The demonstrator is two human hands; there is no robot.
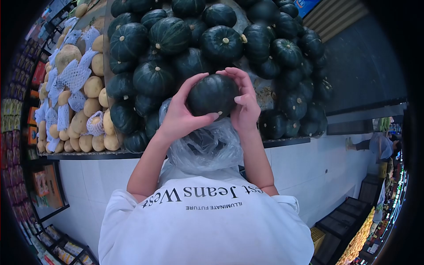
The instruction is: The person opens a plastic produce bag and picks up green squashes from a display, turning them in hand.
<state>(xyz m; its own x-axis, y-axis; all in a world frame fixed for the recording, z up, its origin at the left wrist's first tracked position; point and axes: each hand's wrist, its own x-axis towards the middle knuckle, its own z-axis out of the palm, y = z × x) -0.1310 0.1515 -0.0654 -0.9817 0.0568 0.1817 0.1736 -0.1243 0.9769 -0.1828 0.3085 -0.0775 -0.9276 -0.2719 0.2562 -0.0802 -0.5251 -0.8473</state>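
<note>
Between my two hands is a dark green pumpkin, the held pumpkin [213, 95], its stem facing down toward me. My left hand [185, 108] wraps its left side, thumb along the lower edge. On the right side, my right hand [244, 99] holds it with the fingers over the top and the thumb on its face. A clear plastic bag [205, 152] hangs just below the pumpkin, near my forearms, with something dark showing through it. Beyond my hands lies a heap of dark green pumpkins [173, 35].
Left of the pumpkins, yellowish round produce [92, 87] lies with white foam nets [76, 75]. The display's dark front edge [287, 142] runs in front of me. A person [380, 145] is far right. Packaged goods [11, 145] line the far left.
</note>
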